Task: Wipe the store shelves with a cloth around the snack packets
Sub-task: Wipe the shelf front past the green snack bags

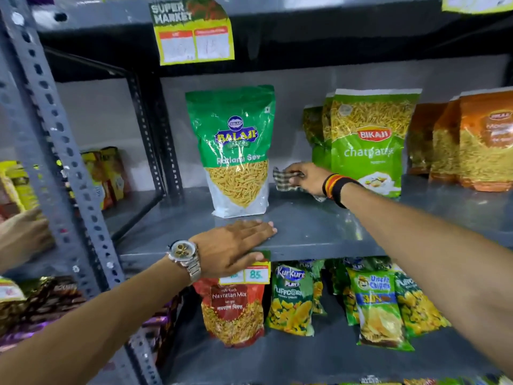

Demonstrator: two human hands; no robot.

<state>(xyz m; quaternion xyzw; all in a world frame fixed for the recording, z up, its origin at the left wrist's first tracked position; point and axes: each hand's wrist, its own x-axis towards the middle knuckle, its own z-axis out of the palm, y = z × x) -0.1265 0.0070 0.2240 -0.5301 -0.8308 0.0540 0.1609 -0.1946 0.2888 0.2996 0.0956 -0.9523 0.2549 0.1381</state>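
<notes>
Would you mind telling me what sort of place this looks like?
Most likely a small grocery shop: a "Super Market" price tag, grey slotted metal shelves, and rows of snack packets for sale.

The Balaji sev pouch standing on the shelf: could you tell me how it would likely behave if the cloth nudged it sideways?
The Balaji sev pouch stands tall on a narrow base, so it would probably tip rather than slide. Its glossy film looks slippery and soft, so it would likely crumple. The right hand holds the cloth close beside it, while the left hand rests flat on the shelf edge, not steadying it.

Checked cloth (286, 180), seemingly green-brown; grey shelf (319, 229).
</notes>
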